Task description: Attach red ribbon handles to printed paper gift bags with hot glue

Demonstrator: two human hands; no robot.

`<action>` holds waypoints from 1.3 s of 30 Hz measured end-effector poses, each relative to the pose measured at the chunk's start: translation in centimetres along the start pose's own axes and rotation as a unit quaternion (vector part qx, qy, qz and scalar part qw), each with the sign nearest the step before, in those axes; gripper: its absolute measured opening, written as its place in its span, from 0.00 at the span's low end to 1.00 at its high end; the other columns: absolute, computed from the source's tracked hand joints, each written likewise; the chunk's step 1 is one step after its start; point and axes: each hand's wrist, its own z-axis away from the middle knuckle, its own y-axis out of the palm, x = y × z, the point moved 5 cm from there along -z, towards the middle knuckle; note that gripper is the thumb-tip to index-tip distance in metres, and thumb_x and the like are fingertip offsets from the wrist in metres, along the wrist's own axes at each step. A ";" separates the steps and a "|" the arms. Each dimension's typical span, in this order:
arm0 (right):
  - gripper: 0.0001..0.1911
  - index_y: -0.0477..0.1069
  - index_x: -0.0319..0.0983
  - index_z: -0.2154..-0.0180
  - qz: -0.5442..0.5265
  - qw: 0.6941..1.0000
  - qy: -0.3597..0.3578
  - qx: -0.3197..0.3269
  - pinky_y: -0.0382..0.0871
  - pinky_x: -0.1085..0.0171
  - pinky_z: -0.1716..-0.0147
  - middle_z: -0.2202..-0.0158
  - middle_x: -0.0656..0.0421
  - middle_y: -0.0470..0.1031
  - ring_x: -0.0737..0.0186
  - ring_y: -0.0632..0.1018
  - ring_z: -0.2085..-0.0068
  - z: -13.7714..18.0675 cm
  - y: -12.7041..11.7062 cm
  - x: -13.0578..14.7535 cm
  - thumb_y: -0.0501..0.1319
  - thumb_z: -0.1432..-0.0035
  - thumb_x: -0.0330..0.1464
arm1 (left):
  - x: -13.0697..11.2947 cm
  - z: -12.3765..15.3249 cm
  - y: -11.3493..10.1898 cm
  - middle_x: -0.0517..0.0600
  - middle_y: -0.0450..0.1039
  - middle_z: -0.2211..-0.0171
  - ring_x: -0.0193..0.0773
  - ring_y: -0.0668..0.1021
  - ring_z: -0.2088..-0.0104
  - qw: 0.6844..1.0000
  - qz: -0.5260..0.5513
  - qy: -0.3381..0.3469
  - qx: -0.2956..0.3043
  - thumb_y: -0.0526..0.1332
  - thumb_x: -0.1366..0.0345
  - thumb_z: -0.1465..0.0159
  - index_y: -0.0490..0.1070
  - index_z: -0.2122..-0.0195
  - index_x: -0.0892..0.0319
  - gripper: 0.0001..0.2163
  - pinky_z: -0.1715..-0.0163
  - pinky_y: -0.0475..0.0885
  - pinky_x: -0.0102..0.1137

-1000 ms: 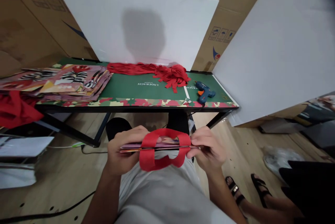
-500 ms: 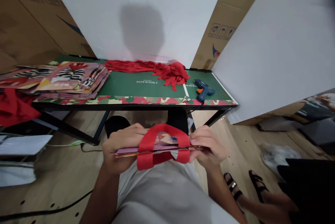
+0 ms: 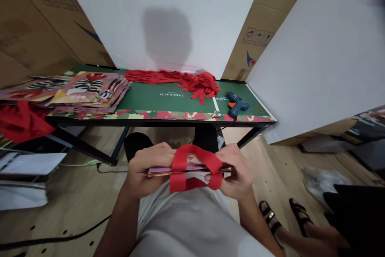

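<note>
A flat paper bag [image 3: 160, 170] with pink printed sides is held over my lap, its top edge facing up at me. Two red ribbon handles [image 3: 197, 150] loop out from its opening, one on the far side and one on the near side. My left hand [image 3: 150, 168] grips the bag's left end with fingers closed round it. At the other end my right hand [image 3: 236, 170] is closed on the bag beside the handle bases. The lower part of the bag is hidden from this angle.
On the green table [image 3: 144, 100] lie a stack of printed bags [image 3: 90, 92], a bundle of red ribbons [image 3: 201, 84] and a blue glue gun [image 3: 237, 104]. More red ribbon [image 3: 24, 122] hangs at the left. A person's sandalled feet [image 3: 270, 215] are at the right.
Both hands are closer together, the left having moved right along with the bag. The bag's top shows less opening between the handles. The view has shifted slightly.
</note>
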 end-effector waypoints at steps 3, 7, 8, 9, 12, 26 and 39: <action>0.28 0.71 0.43 0.36 0.001 1.000 0.027 0.005 0.73 0.55 0.67 0.61 0.54 0.80 0.55 0.80 0.66 0.3 0.3 -0.3 0.74 0.32 0.40 | 0.0 -0.4 0.3 0.56 0.87 0.60 0.48 0.88 0.64 1.000 -0.024 0.007 0.011 0.69 0.68 0.30 0.86 0.51 0.51 0.09 0.64 0.82 0.39; 0.37 0.67 0.45 0.31 0.017 0.999 0.048 -0.009 0.81 0.51 0.56 0.48 0.48 0.79 0.47 0.82 0.52 0.9 0.4 -0.4 0.77 0.36 0.39 | 0.0 -0.6 0.3 0.55 0.87 0.64 0.45 0.87 0.67 1.000 -0.018 -0.011 -0.004 0.71 0.67 0.32 0.86 0.52 0.54 0.08 0.64 0.81 0.36; 0.36 0.69 0.46 0.33 0.024 0.999 0.043 -0.014 0.81 0.50 0.53 0.45 0.47 0.77 0.45 0.82 0.48 1.0 0.3 -0.1 0.78 0.37 0.39 | 0.1 -0.5 0.2 0.55 0.86 0.65 0.44 0.86 0.68 0.999 -0.011 -0.029 -0.015 0.72 0.66 0.33 0.86 0.53 0.54 0.08 0.65 0.81 0.35; 0.33 0.71 0.46 0.35 0.028 0.999 0.038 -0.022 0.81 0.49 0.51 0.43 0.46 0.75 0.44 0.81 0.46 1.0 0.2 0.3 0.78 0.38 0.39 | 0.3 -0.3 0.0 0.54 0.85 0.67 0.42 0.84 0.70 0.998 -0.005 -0.054 -0.031 0.73 0.65 0.34 0.86 0.55 0.55 0.07 0.67 0.80 0.33; 0.19 0.76 0.46 0.44 0.005 0.994 0.082 -0.067 0.79 0.49 0.50 0.43 0.47 0.74 0.46 0.80 0.46 0.5 -0.4 0.4 0.74 0.34 0.40 | 1.2 0.3 -0.3 0.52 0.84 0.70 0.38 0.83 0.74 0.984 0.014 -0.172 -0.049 0.74 0.65 0.36 0.85 0.57 0.57 0.07 0.73 0.78 0.26; 0.34 0.68 0.44 0.33 -0.224 0.864 0.353 0.282 0.76 0.63 0.57 0.39 0.52 0.77 0.63 0.80 0.54 -0.6 2.9 -11.2 0.73 0.36 0.41 | 3.9 1.1 -0.9 0.52 0.82 0.75 0.40 0.84 0.76 0.946 0.007 -0.323 -0.031 0.77 0.56 0.40 0.82 0.67 0.61 0.13 0.75 0.79 0.26; 0.26 0.81 0.39 0.55 -0.142 0.939 0.251 0.189 0.73 0.60 0.59 0.59 0.53 0.82 0.57 0.80 0.59 0.8 0.3 -3.5 0.60 0.23 0.55 | 4.4 2.0 -1.2 0.54 0.83 0.76 0.44 0.84 0.78 0.919 0.070 -0.363 -0.136 0.82 0.52 0.46 0.84 0.65 0.62 0.18 0.77 0.81 0.31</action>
